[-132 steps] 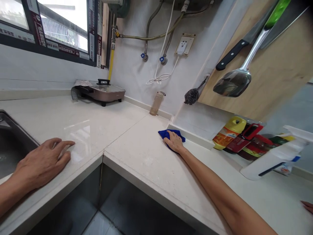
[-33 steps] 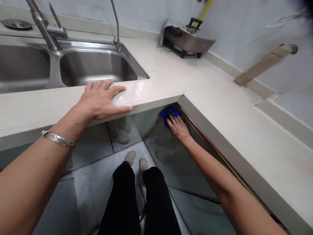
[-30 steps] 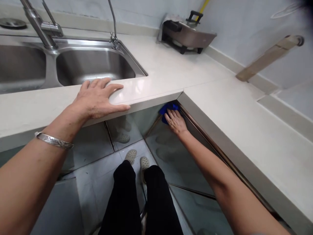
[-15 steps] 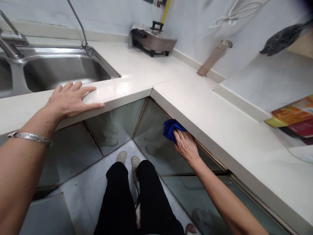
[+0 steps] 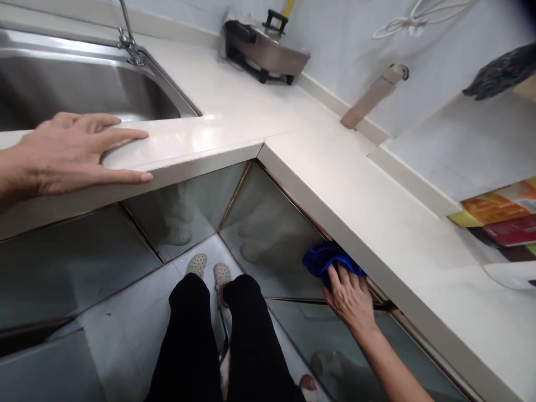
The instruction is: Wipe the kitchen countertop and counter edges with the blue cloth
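Note:
My left hand point(image 5: 79, 148) lies on the front edge of the white countertop point(image 5: 318, 153), beside the sink point(image 5: 84, 78), with its fingers spread and nothing in it. Under the counter's overhang on the right, my right hand point(image 5: 349, 290) presses a blue cloth point(image 5: 324, 259) against the upper part of a glossy cabinet door point(image 5: 276, 234), close to its metal trim. The cloth is bunched ahead of the fingertips, and part of it is hidden beneath them.
An electric pan point(image 5: 268, 50) with a lid stands in the back corner. A beige cylindrical thing point(image 5: 372, 97) leans by the wall. Colourful packaging point(image 5: 502, 209) is at the right. On the tiled floor are my clogs point(image 5: 221, 273); another person's foot point(image 5: 307, 385) shows at the bottom.
My right hand has slid the blue cloth along the cabinet door's top, toward me and to the right. My left hand has shifted left in view, still on the counter; the camera has moved too.

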A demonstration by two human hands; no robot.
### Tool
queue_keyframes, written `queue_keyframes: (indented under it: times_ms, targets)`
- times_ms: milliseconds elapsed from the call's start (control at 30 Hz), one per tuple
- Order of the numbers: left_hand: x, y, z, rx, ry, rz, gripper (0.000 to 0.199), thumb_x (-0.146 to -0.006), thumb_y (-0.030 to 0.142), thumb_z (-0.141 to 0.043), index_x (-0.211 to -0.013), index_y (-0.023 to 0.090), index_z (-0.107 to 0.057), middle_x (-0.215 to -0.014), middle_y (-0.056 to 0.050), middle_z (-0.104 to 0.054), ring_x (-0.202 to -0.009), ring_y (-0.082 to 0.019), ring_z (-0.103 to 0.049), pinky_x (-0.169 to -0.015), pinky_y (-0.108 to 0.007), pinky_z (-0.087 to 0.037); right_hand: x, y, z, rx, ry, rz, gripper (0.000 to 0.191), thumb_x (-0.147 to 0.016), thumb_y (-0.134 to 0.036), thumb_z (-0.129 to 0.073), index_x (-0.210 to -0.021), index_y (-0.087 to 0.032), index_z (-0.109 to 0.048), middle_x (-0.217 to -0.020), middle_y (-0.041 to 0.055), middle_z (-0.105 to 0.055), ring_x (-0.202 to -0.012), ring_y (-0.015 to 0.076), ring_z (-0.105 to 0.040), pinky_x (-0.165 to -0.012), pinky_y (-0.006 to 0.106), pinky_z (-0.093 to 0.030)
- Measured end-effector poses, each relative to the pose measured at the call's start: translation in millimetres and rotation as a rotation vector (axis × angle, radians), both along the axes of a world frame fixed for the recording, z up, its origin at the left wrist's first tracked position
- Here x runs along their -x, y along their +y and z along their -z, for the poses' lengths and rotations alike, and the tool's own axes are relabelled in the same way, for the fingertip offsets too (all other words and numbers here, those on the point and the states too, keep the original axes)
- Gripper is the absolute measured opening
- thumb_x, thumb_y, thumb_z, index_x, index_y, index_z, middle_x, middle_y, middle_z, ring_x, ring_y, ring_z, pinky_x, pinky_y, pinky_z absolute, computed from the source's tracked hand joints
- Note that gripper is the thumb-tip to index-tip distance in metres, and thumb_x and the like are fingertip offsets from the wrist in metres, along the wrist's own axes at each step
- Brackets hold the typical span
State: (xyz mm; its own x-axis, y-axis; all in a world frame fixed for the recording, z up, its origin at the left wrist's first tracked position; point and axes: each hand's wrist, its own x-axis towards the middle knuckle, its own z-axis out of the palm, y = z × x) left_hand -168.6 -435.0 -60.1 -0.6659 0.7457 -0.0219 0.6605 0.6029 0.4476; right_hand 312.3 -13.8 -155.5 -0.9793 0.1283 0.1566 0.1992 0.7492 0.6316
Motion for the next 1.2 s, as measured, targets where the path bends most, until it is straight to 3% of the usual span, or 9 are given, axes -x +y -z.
queue_keyframes:
  times_ms: [100, 233, 367, 467, 600, 767, 867, 1067, 1200]
  targets:
    - [-15, 7, -8.1, 0.048, 0.115, -0.17, 0.128, -0.04, 0.104, -0.047, -0.15, 0.04, -0.042, -0.167, 0.0, -0.029, -0.154, -0.042, -0.003, -0.104, -0.065, -0.02, 47, -3, 4.3, 0.002, -0.002, -0.034, 0.059, -0.088, -0.032, -0.063, -0.139, -0.006, -0.049, -0.131, 0.0224, -0.059, -0.107, 0.0322, -0.057, -0.096, 0.044, -0.044]
    - [-25, 11, -14.5, 0.079, 0.146, -0.202, 0.126, -0.037, 0.105, -0.044, -0.147, 0.043, -0.047, -0.167, 0.005, -0.029, -0.151, -0.043, -0.023, -0.105, -0.062, -0.025, 123, -9, 9.1, 0.051, 0.017, -0.107, 0.066, -0.088, -0.031, -0.059, -0.145, -0.003, -0.042, -0.137, 0.0247, -0.055, -0.111, 0.0341, -0.055, -0.101, 0.047, -0.042]
    - [-24, 10, -13.8, 0.095, 0.143, -0.2, 0.12, -0.039, 0.101, -0.048, -0.147, 0.049, -0.043, -0.168, 0.01, -0.023, -0.152, -0.044, -0.018, -0.108, -0.063, -0.023, 207, -16, 17.3, 0.168, 0.056, -0.187, 0.069, -0.088, -0.027, -0.05, -0.149, 0.002, -0.033, -0.146, 0.029, -0.046, -0.125, 0.0374, -0.049, -0.112, 0.054, -0.034]
    - [-22, 7, -12.1, 0.101, 0.128, -0.196, 0.116, -0.042, 0.098, -0.051, -0.148, 0.051, -0.04, -0.167, 0.012, -0.021, -0.154, -0.04, -0.001, -0.107, -0.064, -0.02, 267, -23, 24.9, 0.282, 0.076, -0.208, 0.069, -0.088, -0.022, -0.046, -0.151, 0.003, -0.031, -0.149, 0.0283, -0.043, -0.133, 0.0371, -0.044, -0.117, 0.056, -0.028]
    - [-22, 6, -10.4, 0.078, 0.117, -0.176, 0.114, -0.045, 0.096, -0.054, -0.149, 0.052, -0.037, -0.167, 0.012, -0.019, -0.151, -0.035, 0.012, -0.109, -0.062, -0.015, 312, -29, 32.0, 0.318, 0.12, -0.213, 0.065, -0.091, -0.017, -0.038, -0.152, 0.003, -0.028, -0.152, 0.0273, -0.041, -0.14, 0.0362, -0.039, -0.12, 0.057, -0.026]
    - [-23, 7, -11.5, 0.062, 0.13, -0.19, 0.124, -0.04, 0.102, -0.051, -0.147, 0.04, -0.047, -0.165, -0.004, -0.033, -0.151, -0.046, -0.018, -0.104, -0.065, -0.021, 301, -24, 27.7, 0.231, 0.085, -0.255, 0.056, -0.094, -0.012, -0.034, -0.148, 0.002, -0.039, -0.15, 0.0259, -0.045, -0.14, 0.0343, -0.042, -0.12, 0.053, -0.03]
    - [-24, 7, -13.7, 0.058, 0.126, -0.206, 0.126, -0.039, 0.103, -0.049, -0.145, 0.035, -0.051, -0.163, -0.004, -0.037, -0.149, -0.045, -0.028, -0.105, -0.062, -0.025, 272, -21, 20.1, 0.186, 0.053, -0.266, 0.053, -0.095, -0.01, -0.032, -0.145, 0.001, -0.044, -0.148, 0.0261, -0.047, -0.137, 0.0327, -0.046, -0.119, 0.051, -0.033]
    - [-28, 6, -17.6, 0.043, 0.092, -0.213, 0.119, -0.041, 0.099, -0.051, -0.144, 0.038, -0.052, -0.164, -0.001, -0.033, -0.152, -0.037, -0.025, -0.111, -0.059, -0.027, 186, -13, 8.7, 0.12, 0.031, -0.227, 0.056, -0.091, -0.011, -0.041, -0.146, -0.001, -0.043, -0.144, 0.0265, -0.051, -0.129, 0.0327, -0.052, -0.115, 0.053, -0.038]
    - [-29, 7, -18.4, 0.029, 0.08, -0.192, 0.126, -0.039, 0.1, -0.045, -0.144, 0.031, -0.053, -0.164, -0.002, -0.032, -0.155, -0.033, -0.003, -0.113, -0.058, -0.024, 114, -5, -0.1, 0.021, -0.02, -0.21, 0.059, -0.089, -0.017, -0.052, -0.146, -0.005, -0.044, -0.143, 0.0225, -0.053, -0.123, 0.0322, -0.055, -0.112, 0.05, -0.041]
